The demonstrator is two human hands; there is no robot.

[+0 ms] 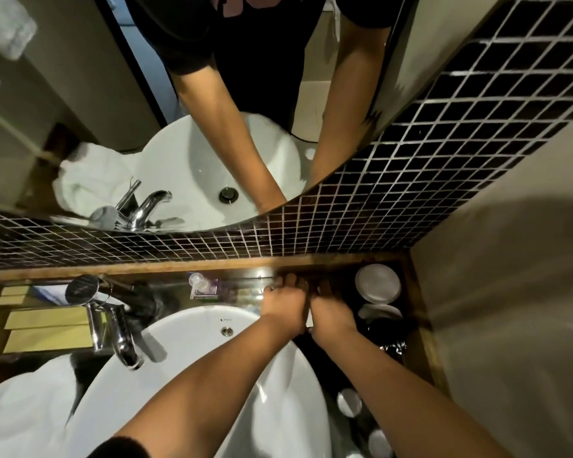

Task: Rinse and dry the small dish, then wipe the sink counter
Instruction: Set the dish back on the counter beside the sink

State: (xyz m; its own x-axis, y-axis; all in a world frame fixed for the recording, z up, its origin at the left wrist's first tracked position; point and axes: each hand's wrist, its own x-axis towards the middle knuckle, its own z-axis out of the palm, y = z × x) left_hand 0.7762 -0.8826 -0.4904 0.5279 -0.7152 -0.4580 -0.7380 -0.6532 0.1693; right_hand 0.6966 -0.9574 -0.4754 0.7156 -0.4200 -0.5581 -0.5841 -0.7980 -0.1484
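Observation:
My left hand and my right hand are pressed close together on the dark counter, behind the right rim of the white basin. Their fingers point towards the tiled wall. A thin white sliver shows between the wrists; I cannot tell what it is or whether either hand grips it. A round white dish lies in the back right corner, just right of my right hand, with a second white round piece in front of it.
A chrome tap stands left of the basin, with yellow boxes behind it. A white towel lies at front left. A clear pump bottle stands by the wall. Small round lids lie at front right. A mirror hangs above.

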